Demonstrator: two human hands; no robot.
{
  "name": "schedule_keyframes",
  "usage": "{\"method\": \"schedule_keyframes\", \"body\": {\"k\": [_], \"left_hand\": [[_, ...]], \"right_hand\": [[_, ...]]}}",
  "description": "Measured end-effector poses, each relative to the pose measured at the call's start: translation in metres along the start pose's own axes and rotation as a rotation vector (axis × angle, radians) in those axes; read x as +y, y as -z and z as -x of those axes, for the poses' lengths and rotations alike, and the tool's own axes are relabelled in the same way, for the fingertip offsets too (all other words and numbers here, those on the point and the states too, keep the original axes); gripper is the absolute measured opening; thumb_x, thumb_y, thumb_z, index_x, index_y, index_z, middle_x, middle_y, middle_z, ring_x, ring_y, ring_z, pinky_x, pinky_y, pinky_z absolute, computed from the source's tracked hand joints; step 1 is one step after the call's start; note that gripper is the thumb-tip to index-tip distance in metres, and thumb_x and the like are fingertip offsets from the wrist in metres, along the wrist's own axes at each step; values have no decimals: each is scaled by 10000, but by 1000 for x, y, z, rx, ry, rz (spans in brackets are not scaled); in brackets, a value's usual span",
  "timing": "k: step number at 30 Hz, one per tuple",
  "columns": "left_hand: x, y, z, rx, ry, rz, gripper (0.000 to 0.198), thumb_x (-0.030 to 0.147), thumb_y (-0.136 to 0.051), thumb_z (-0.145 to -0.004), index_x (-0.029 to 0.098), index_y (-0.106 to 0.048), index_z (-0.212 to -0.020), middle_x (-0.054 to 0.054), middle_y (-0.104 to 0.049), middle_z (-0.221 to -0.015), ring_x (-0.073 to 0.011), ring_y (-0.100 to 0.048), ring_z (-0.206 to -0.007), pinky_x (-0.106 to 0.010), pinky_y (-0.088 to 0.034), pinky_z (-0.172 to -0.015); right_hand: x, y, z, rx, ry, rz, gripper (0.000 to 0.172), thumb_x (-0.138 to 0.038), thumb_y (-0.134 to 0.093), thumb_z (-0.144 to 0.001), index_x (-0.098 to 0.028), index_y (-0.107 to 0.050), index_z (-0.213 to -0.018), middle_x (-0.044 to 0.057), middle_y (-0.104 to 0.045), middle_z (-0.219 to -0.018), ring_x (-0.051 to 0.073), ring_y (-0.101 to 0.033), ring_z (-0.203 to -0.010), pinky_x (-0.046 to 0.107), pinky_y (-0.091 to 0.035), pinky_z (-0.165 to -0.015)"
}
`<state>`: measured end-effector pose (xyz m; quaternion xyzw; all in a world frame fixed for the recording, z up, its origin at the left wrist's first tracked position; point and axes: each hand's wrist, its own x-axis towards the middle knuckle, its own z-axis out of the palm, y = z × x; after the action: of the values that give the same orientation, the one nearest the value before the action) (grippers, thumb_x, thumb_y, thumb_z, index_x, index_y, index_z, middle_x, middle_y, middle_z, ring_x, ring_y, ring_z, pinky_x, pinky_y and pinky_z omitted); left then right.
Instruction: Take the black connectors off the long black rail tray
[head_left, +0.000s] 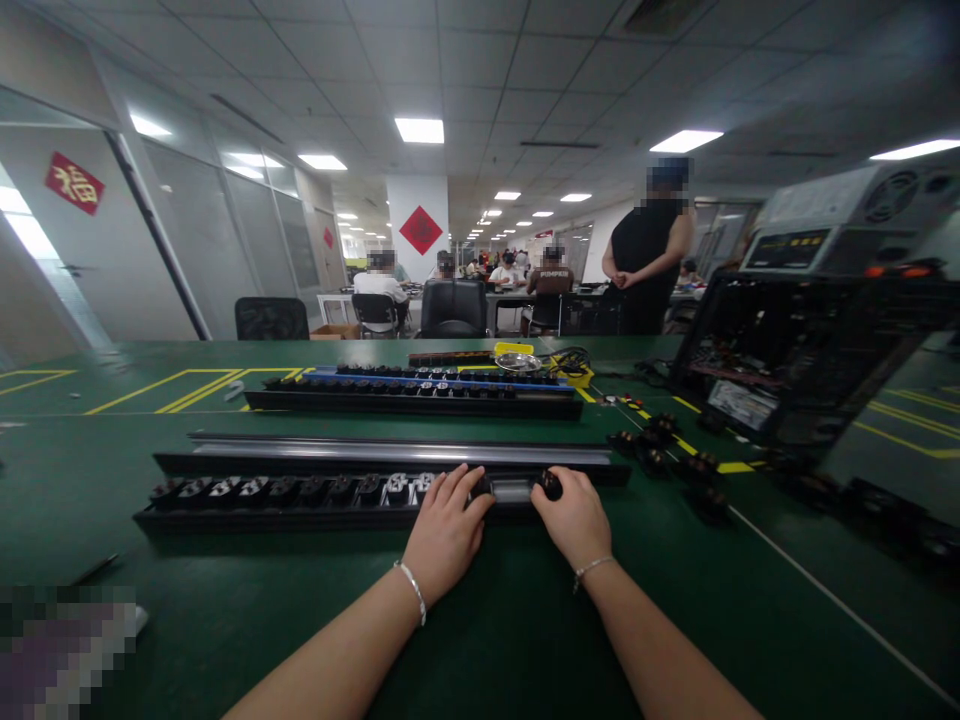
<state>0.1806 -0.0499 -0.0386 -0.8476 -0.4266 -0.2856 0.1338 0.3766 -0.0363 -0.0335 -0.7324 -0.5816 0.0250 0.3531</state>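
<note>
A long black channel (pixel 277 520) lies crosswise in front of me, with a row of small black and silver-topped modules (pixel 253 488) like power sockets along its left part. Near the end of that row, my left hand (pixel 448 520) has its fingers and thumb closed around a black module (pixel 481 487) in the channel. My right hand (pixel 576 515) pinches another black module (pixel 551 485) over the channel, farther right. A short stretch of bare silver channel floor shows between the hands. The undersides of both gripped modules are hidden.
Behind lies another black channel (pixel 390 452), and farther back stand filled strips (pixel 412 400). Loose black modules (pixel 705 470) are scattered at right, near an open computer case (pixel 795 350). A shiny dish (pixel 519 363) sits at the back; a person in black (pixel 649 250) stands beyond the table.
</note>
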Motion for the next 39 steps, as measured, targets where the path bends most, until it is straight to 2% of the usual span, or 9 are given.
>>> {"method": "schedule_keyframes", "body": {"k": [11, 32, 39], "left_hand": [[1, 1, 0, 2, 3, -5, 330, 151, -530, -785, 272, -584, -1088, -38, -464, -1352, -249, -344, -1291, -490, -315, -1058], [1, 1, 0, -8, 8, -14, 337, 155, -525, -786, 279, -580, -1094, -30, -455, -1362, -254, -334, -1297, -491, -309, -1063], [1, 0, 1, 5, 3, -9, 342, 145, -516, -787, 270, -580, -1099, -37, -456, -1359, -266, -334, -1296, -504, -313, -1056]], "right_hand": [[-4, 1, 1, 16, -32, 15, 418, -351, -499, -740, -179, -534, -1119, 98, -587, -1027, 234, -548, -982, 319, -416, -790], [-4, 6, -1, -39, -116, -7, 396, -336, -470, -738, -190, -526, -1102, 86, -584, -1061, 224, -566, -947, 300, -419, -693], [-2, 9, -4, -44, -137, 3, 326, -338, -468, -733, -193, -533, -1017, 84, -585, -1024, 217, -576, -891, 292, -404, -647]]}}
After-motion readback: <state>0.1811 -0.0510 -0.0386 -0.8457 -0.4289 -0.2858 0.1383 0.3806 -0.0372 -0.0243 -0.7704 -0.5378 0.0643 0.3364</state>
